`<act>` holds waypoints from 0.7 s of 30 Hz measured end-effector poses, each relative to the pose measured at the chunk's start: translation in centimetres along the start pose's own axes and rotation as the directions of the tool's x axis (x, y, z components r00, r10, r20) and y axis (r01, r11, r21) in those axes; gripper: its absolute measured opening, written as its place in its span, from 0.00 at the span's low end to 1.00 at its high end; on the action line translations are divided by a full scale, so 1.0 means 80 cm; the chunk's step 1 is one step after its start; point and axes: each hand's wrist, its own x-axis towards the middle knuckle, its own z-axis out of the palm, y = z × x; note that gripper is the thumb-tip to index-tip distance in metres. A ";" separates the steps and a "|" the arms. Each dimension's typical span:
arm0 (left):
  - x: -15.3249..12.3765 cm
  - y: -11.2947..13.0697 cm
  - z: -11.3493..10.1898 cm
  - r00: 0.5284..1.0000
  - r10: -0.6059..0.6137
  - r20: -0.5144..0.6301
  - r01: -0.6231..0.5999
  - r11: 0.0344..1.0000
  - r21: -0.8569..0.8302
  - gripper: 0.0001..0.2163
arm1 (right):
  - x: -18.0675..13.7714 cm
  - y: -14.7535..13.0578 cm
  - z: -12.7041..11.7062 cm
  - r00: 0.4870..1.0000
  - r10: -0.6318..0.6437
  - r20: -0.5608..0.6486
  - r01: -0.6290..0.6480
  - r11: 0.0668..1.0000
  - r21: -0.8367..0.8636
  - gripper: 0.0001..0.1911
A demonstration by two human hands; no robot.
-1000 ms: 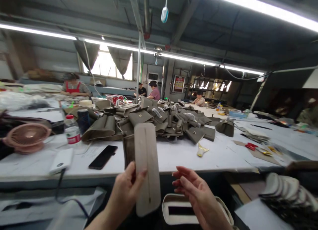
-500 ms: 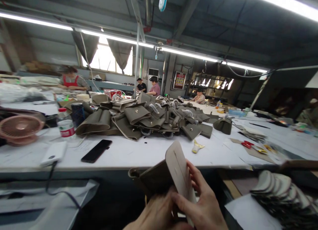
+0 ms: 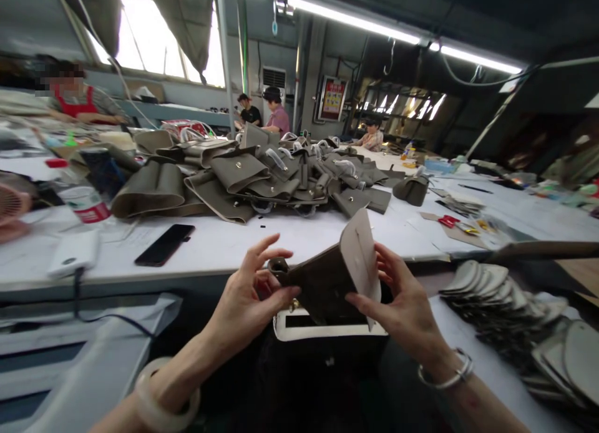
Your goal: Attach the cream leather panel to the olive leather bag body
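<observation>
Left hand (image 3: 248, 296) re-emerged; both hands grip olive pouch (image 3: 322, 283), right hand (image 3: 402, 302) on flap

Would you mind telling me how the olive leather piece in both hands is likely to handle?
The leather piece probably bends easily: it folds between the left hand and right hand. Its pale flap stands up unsupported, so likely fairly stiff, and light.
</observation>
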 end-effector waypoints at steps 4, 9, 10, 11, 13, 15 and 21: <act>0.002 -0.010 0.009 0.999 -0.045 0.013 0.044 0.996 0.073 0.13 | -0.002 0.013 0.004 0.999 -0.034 0.031 0.037 0.996 -0.082 0.43; -0.001 -0.031 0.012 0.992 -0.115 0.051 0.106 0.982 0.158 0.08 | -0.001 0.028 0.003 0.991 -0.033 0.126 0.051 0.988 -0.143 0.42; -0.001 -0.035 0.012 0.991 -0.119 0.055 0.108 0.978 0.180 0.08 | 0.000 0.031 0.003 0.988 -0.040 0.146 0.063 0.985 -0.160 0.42; -0.002 -0.039 0.013 0.991 -0.123 0.059 0.109 0.974 0.201 0.08 | 0.001 0.033 0.003 0.984 -0.050 0.170 0.080 0.981 -0.179 0.42; -0.003 -0.049 0.015 0.990 -0.122 0.073 0.100 0.963 0.249 0.06 | 0.004 0.038 0.003 0.974 -0.073 0.213 0.122 0.966 -0.226 0.41; -0.005 -0.063 0.018 0.986 -0.123 0.109 0.086 0.950 0.299 0.04 | 0.006 0.042 0.002 0.964 -0.089 0.250 0.163 0.942 -0.292 0.41; -0.017 -0.108 0.035 0.973 -0.099 0.211 -0.035 0.833 0.552 0.03 | 0.003 0.055 0.005 0.911 -0.078 0.406 0.284 0.832 -0.477 0.45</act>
